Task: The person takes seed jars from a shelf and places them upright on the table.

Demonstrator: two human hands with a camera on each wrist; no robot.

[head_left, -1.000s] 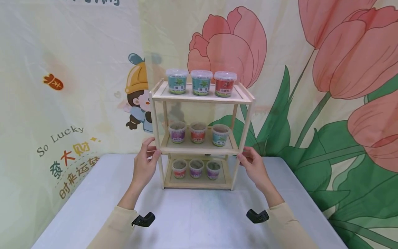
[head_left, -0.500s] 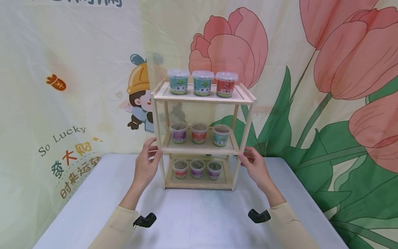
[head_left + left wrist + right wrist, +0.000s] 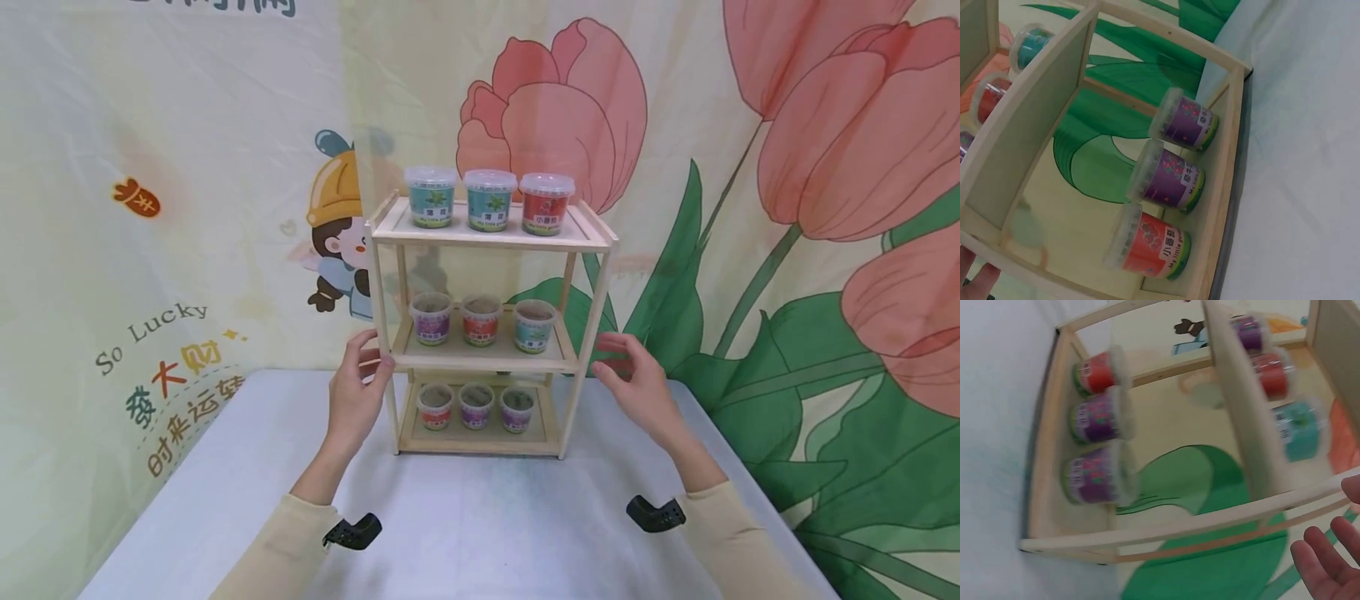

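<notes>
A small three-tier wooden shelf rack [image 3: 487, 364] stands on the table, holding lidded plastic cups on every tier. My left hand [image 3: 356, 400] is at its left post, level with the middle shelf, thumb in front and fingers behind, pinching the post. Its fingertips [image 3: 982, 281] show at the lower left of the left wrist view. To the right of the rack, my right hand [image 3: 637, 387] is apart from the post, fingers spread and nothing in them. On the top tier sit a teal cup [image 3: 431, 200], another teal cup [image 3: 489, 202] and a red cup [image 3: 544, 206].
The middle tier bears a purple cup [image 3: 431, 321], a red cup [image 3: 480, 322] and a teal cup [image 3: 535, 327]. Below are a red cup [image 3: 436, 408] and two purple ones. A white cloth [image 3: 480, 525] covers the table; a printed curtain [image 3: 247, 167] hangs behind.
My right hand has let go of the right post and moved off to the right, its fingers opening. The left hand and the rack have stayed nearly still.
</notes>
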